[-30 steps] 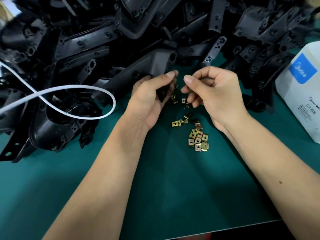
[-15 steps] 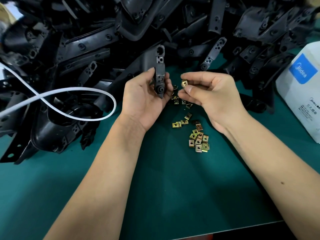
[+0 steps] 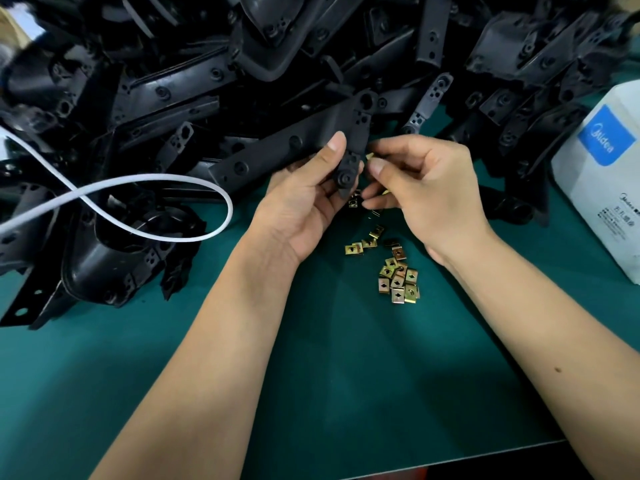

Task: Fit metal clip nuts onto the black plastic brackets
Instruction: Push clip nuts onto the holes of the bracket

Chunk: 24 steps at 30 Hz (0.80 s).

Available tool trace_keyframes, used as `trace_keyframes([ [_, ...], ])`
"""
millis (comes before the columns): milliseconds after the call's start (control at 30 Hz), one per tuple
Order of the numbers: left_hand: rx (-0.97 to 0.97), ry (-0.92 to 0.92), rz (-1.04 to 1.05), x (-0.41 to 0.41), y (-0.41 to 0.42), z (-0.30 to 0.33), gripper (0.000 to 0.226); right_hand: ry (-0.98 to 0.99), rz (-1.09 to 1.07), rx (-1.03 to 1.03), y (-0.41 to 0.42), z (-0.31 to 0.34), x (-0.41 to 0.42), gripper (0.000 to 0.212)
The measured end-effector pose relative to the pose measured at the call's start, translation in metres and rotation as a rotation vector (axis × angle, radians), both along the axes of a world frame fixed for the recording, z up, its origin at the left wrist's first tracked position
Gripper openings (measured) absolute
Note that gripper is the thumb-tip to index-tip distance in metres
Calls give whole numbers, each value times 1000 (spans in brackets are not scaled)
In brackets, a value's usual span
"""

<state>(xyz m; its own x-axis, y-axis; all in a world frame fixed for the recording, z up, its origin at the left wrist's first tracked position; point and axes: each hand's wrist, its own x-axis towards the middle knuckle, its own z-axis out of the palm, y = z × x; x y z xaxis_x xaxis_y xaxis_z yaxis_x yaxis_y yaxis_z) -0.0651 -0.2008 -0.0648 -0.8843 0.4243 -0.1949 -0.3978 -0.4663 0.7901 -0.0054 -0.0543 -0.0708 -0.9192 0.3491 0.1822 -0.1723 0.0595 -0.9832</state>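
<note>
Since the earlier frame, the long black plastic bracket has been tilted further over and the small brass-coloured metal clip nut brought up beside its edge. The bracket's end tab is gripped between thumb and fingers of the left hand, above the counter; the clip nut is pinched in the grip of the right hand. Loose clip nuts are scattered on the green counter below. A heap of black brackets, a white cable and a white carton are seen around.
</note>
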Motion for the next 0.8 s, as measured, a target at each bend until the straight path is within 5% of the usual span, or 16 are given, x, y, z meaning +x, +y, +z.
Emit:
trace_keyframes([
  [167,-6,12,6,1,0,0,14,-23,-28,28,0,0,-2,24],
  [367,32,-24,-18,-1,-2,1,28,-21,-1,-264,2,4,-3,15],
  [533,27,-58,70,-7,-6,-1,6,-3,79,-235,-2,6,-1,13],
  [800,-23,-9,13,-6,-8,0,30,-161,181,-181,-1,7,1,18],
])
